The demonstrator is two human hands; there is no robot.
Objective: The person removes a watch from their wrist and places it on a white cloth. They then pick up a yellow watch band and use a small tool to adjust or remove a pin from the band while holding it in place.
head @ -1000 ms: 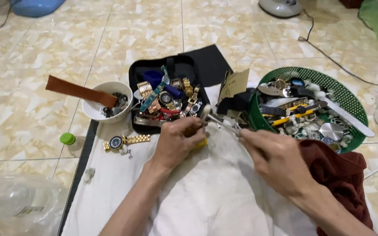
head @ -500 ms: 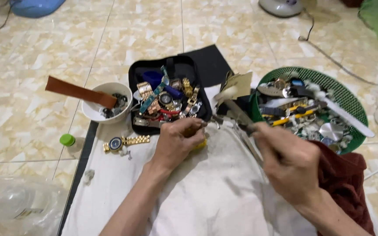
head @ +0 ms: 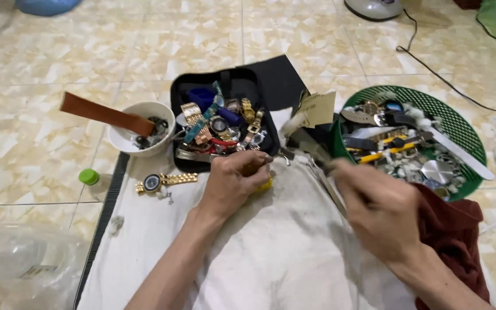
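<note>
My left hand (head: 233, 183) is closed over a small yellow object (head: 266, 185), pressed down on the white cloth (head: 271, 258) just in front of a black tray (head: 182, 86) full of watches and straps. To its right, my right hand (head: 374, 209) is blurred with motion. It grips a thin metal tool (head: 308, 150) whose tip points up and left toward a beige paper tag (head: 320, 108). A gap of cloth separates the two hands. What the yellow object is cannot be made out under the fingers.
A green round basket (head: 460, 123) of tools and watch parts sits at the right, above a dark red cloth (head: 454, 229). At the left are a white bowl (head: 123, 138) with a brown strap (head: 104, 113), a gold watch (head: 165, 181) and a green-capped bottle (head: 90, 177). A black cable (head: 431, 63) crosses the tiles.
My right hand has drawn away from the left hand, moving right and toward me with the metal tool. The left hand has stayed in place on the cloth.
</note>
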